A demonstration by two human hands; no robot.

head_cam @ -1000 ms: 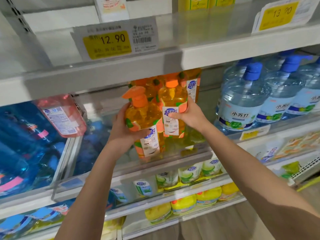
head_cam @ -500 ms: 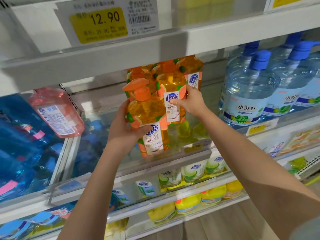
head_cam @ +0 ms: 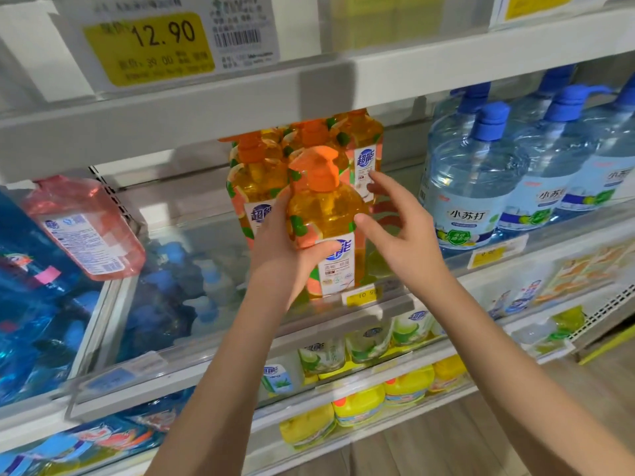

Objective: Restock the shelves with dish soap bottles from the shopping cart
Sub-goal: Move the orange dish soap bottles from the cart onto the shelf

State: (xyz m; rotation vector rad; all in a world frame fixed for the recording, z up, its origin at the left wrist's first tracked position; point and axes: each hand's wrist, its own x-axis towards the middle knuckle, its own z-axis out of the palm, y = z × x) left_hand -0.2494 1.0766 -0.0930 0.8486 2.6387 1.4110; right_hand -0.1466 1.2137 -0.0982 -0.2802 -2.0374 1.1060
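Right, the left hand [head_cam: 285,269] is wrapped round an orange dish soap bottle [head_cam: 326,214], fingers curled behind it and the thumb laid across the white front label. The bottle is upright, its orange pump head [head_cam: 318,166] on top, and its base sits down at the front lip of the middle shelf [head_cam: 395,305], just above a small yellow price tag [head_cam: 364,296]; whether it bears on the shelf or hangs in the grip, I cannot tell. At three o'clock of the bottle the right hand [head_cam: 405,242] is spread wide, fingers loose and apart, gripping nothing, with its thumb tip right at the bottle's shoulder; contact there is unclear. Behind, at twelve o'clock, more orange bottles [head_cam: 257,180] of the same brand stand packed together under the upper shelf. Out at three o'clock, big clear jugs with blue pump caps [head_cam: 474,187] line the same shelf. At nine o'clock a pink bottle [head_cam: 86,228] lies tilted against a divider, blue refill pouches [head_cam: 31,286] beyond it. Up at eleven o'clock, a yellow shelf tag reads 12.90 [head_cam: 147,46]. Down at six o'clock, lime-labelled bottles [head_cam: 367,345] sit on the next shelf, and yellow bottles [head_cam: 357,403] on the one under that.
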